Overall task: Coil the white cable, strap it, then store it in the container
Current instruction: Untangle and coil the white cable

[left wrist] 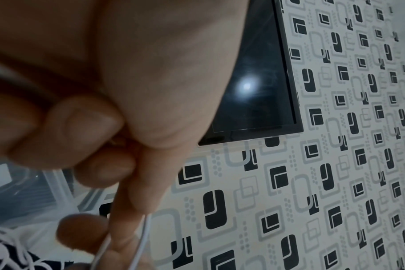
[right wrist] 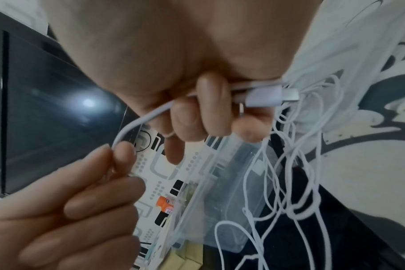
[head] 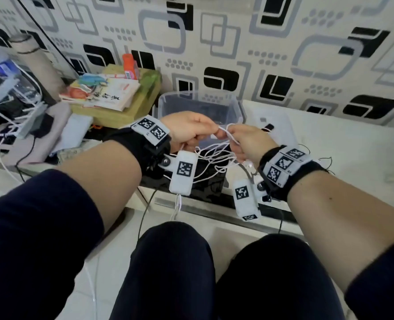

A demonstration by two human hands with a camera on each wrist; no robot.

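Note:
The thin white cable hangs in loose tangled loops between my hands, above a black surface. My left hand pinches a strand of the cable between thumb and fingers. Curled fingers of my right hand grip the cable near its plug end, with several loops dangling beside it. In the right wrist view my left hand pinches the strand close to my right hand. The clear plastic container stands open just behind both hands.
A stack of books with an orange bottle on top sits at the back left. More white cords and a charger lie at far left. A patterned wall rises behind. My knees are below the counter edge.

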